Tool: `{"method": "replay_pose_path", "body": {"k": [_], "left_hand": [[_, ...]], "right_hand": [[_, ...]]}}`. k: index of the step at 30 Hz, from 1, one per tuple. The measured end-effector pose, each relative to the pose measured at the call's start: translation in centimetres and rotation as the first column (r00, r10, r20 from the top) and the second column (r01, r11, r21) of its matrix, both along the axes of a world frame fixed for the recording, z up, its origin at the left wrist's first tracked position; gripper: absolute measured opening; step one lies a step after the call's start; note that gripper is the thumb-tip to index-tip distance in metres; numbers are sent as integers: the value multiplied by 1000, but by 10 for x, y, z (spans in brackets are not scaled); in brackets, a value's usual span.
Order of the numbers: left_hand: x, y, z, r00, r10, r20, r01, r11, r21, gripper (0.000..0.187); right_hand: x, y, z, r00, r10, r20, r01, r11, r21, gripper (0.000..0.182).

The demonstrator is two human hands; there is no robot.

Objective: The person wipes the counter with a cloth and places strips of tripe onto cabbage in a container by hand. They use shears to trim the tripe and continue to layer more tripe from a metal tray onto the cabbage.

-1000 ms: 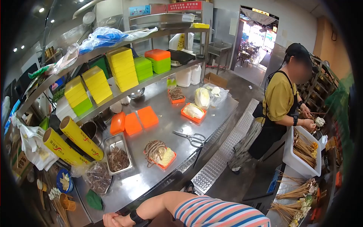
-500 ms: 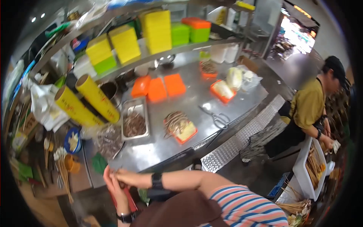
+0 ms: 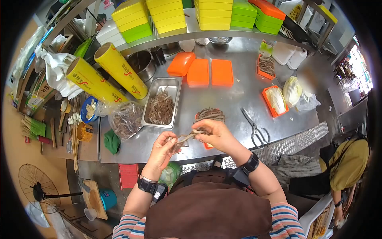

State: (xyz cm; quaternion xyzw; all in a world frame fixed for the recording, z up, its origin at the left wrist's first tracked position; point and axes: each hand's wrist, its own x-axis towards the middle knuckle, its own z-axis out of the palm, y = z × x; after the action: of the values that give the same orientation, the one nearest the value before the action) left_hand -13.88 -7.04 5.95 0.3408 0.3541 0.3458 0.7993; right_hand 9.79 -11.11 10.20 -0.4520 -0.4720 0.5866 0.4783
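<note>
Both my hands are over the front of the steel table (image 3: 187,155), with brownish-grey food strips (image 3: 184,139), resembling intestines, stretched between them. My left hand (image 3: 161,154) pinches one end between thumb and fingers, with loose ends dangling below. The other end is in the closed fingers of my right hand (image 3: 217,135). Just behind that hand is a heap of similar strips (image 3: 211,114) in an orange container, mostly hidden. A rectangular steel pan (image 3: 178,89) to the left holds more strips (image 3: 160,108). Beside it is a clear plastic bag (image 3: 126,119) of brown food.
Large scissors (image 3: 258,135) lie right of my hands. Farther right are an orange box of cabbage (image 3: 275,100) and a whole cabbage (image 3: 292,91). Orange lids (image 3: 197,72) lie behind; two yellow film rolls (image 3: 119,69) lean at left. A co-worker (image 3: 350,163) bends at far right.
My view has turned and levelled over the table. My hands have moved from the table's left front edge to near the orange container, now with strips stretched between them. The co-worker has bent lower.
</note>
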Motion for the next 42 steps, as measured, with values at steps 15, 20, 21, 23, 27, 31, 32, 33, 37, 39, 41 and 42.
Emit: {"method": "replay_pose_path", "body": {"k": [15,20,21,23,27,31,32,33,37,39,41,42], "left_hand": [[97,-13,14,851,230,-473,207,680,703,18],[103,-16,20,964,156,-214,-49,899,435,14],[100,-13,23,961,135,-243,-17,902,431,12],[92,-8,29,960,108,-260,15,902,432,10],[78,2,41,957,-11,-289,125,918,377,14],[79,11,50,853,85,-516,301,726,618,14],[80,11,49,861,73,-503,269,775,572,14],[81,12,47,869,62,-490,236,820,522,14],[80,17,39,845,-30,-534,345,793,501,16],[80,19,30,858,-82,-507,335,838,431,16],[79,20,21,870,-130,-475,325,876,356,16],[77,21,17,856,-143,-497,352,865,358,16]], "right_hand": [[61,21,3,951,227,-208,-243,968,-56,20],[53,28,14,956,251,-153,-259,965,-36,21],[54,29,18,962,231,-145,-242,968,-67,20],[57,35,14,990,113,89,-128,974,189,18],[80,33,36,953,-1,302,-83,961,265,17],[90,25,28,996,-51,74,50,999,7,14],[93,22,22,995,-61,76,62,998,-7,14],[97,20,11,996,-37,76,40,998,-37,14],[103,7,-14,992,-3,125,21,989,-144,15],[104,-2,-19,972,-27,232,28,1000,1,12],[109,-10,-19,938,-22,345,24,1000,-2,16],[112,-13,-22,858,-40,512,-19,994,109,18]]}}
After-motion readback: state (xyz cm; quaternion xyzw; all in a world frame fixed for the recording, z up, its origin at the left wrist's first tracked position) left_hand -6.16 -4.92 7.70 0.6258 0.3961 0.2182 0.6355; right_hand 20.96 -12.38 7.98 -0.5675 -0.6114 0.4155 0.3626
